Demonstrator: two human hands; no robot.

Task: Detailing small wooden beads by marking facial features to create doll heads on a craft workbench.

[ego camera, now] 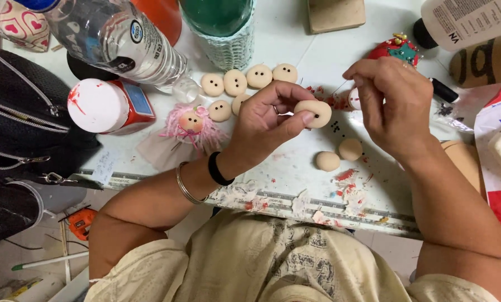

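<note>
- Left hand — thumb and fingers clamped on a beige oval head with two dark eye dots, held above the table.
- Right hand just right of the head, fingertips pinched together on something thin — too small to tell for sure; a fine pin or needle seems to run toward the head.
- Four more heads lie in a row behind the held head, with two more below the row.
- Two plain balls lie on the table below the held head.
- A small doll with pink hair lies left of the head, beside the left wrist.
- A red pincushion sits behind the right hand.
- A white-lidded jar and a clear bottle lie further left of the doll.
</note>
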